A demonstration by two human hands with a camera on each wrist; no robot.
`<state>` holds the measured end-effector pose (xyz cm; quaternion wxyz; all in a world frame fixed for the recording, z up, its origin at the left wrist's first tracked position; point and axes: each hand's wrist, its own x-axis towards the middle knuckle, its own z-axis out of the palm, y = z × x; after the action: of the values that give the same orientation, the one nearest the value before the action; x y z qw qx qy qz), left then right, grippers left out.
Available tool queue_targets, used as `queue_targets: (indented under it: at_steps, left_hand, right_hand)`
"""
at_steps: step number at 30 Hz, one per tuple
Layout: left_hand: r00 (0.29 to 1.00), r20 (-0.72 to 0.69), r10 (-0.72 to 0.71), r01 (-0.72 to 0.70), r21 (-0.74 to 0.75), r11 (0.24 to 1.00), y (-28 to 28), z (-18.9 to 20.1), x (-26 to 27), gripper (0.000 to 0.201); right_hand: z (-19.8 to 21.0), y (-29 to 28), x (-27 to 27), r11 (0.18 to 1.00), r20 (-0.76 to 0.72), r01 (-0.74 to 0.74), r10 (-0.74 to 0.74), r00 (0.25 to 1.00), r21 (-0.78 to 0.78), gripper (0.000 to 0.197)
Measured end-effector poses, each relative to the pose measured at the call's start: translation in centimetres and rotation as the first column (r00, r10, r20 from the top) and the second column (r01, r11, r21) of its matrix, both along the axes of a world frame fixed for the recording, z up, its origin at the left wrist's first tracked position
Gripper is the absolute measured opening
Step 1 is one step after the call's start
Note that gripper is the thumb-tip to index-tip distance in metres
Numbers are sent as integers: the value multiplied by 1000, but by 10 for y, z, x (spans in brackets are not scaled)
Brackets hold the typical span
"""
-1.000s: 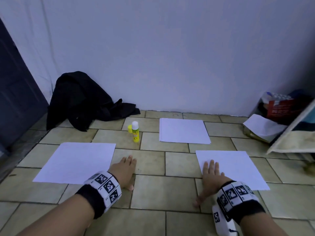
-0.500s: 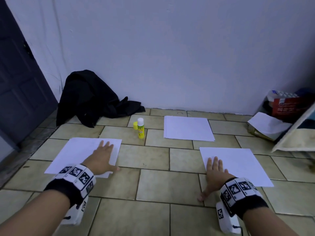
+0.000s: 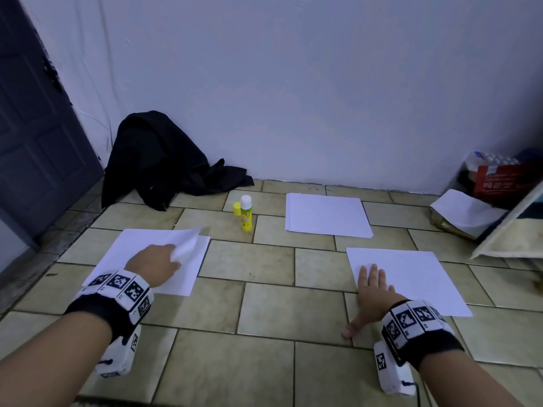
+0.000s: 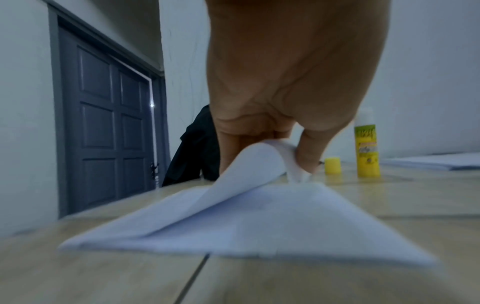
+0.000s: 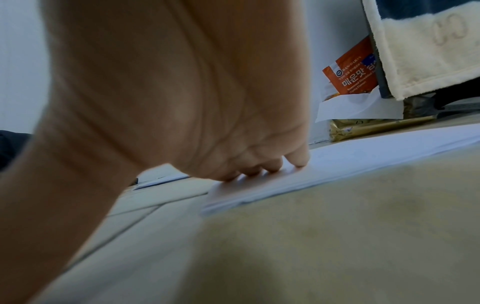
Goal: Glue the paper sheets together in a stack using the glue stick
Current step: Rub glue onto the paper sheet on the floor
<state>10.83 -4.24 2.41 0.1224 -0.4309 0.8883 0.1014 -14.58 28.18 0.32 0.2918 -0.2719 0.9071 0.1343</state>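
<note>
Head view: fingers [image 3: 173,254] curl thin white sheet [image 3: 188,245].

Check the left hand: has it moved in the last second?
Yes. The left hand went left, away from the glue stick, off the bare tile onto the left paper pile, where it pinches the top sheet's corner.

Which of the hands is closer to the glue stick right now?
Left. The left hand pinches a sheet's corner just in front and left of the glue stick; the right hand lies flat on paper farther off to its right.
</note>
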Motion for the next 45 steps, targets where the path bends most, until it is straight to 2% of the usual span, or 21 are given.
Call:
queue_targets:
  at_steps: [3, 6, 10, 16, 21, 24, 27, 29, 31, 34, 36, 39, 45]
  left_hand:
    - [998, -61, 14, -21, -114, 993, 11, 18, -9, 29]
    - [994, -12, -111, 106, -201, 974, 47, 38, -28, 25]
    - [956, 13, -294, 293, -146, 945, 113, 39, -61, 25]
    - [879, -50, -475, 473, -43, 880, 175, 6, -93, 24]
    - [845, -32, -534, 534, 13, 845, 191, -5, -102, 57]
    - [845, -52, -533, 535, 73, 842, 186, -5, -101, 54]
    - [848, -132, -514, 529, 121, 840, 173, -2, -96, 48]
    - [853, -217, -475, 502, 89, 860, 158, 0, -93, 47]
    - [862, -302, -406, 435, 31, 900, 136, -3, -89, 46]
    - [891, -357, -282, 304, 5, 953, 94, -12, -79, 49]
    - [926, -303, -227, 254, 53, 966, 74, -17, -69, 53]
    - [966, -180, -186, 211, 133, 968, 57, -22, -55, 62]
    - [992, -102, -71, 80, 93, 992, 36, -26, -39, 83]
  right_hand:
    - [0, 1, -1, 1000, -7, -7, 7, 1000, -3, 153]
    - [-1, 1, -2, 1000, -11, -10, 10, 1000, -5, 153]
    - [0, 0, -1, 1000, -14, -10, 10, 1000, 1, 153]
    - [2, 0, -1, 1000, 10, -10, 10, 1000, -11, 153]
    - [11, 5, -3, 998, 8, -11, 11, 1000, -63, 146]
    - [19, 2, -9, 987, 10, 51, -50, 999, -155, 128]
    - [24, -11, -4, 956, -83, 61, -89, 993, -288, 108]
    - [26, -26, 7, 918, -103, -20, -22, 994, -396, 100]
    - [26, -42, 23, 875, -59, -129, 115, 992, -467, 96]
    - [18, -58, 45, 877, 11, -290, 318, 948, -384, 100]
    - [11, -60, 48, 900, 29, -345, 366, 930, -267, 103]
    - [8, -54, 40, 929, 20, -320, 330, 944, -188, 106]
    - [24, -51, 28, 955, -56, -292, 289, 956, -54, 104]
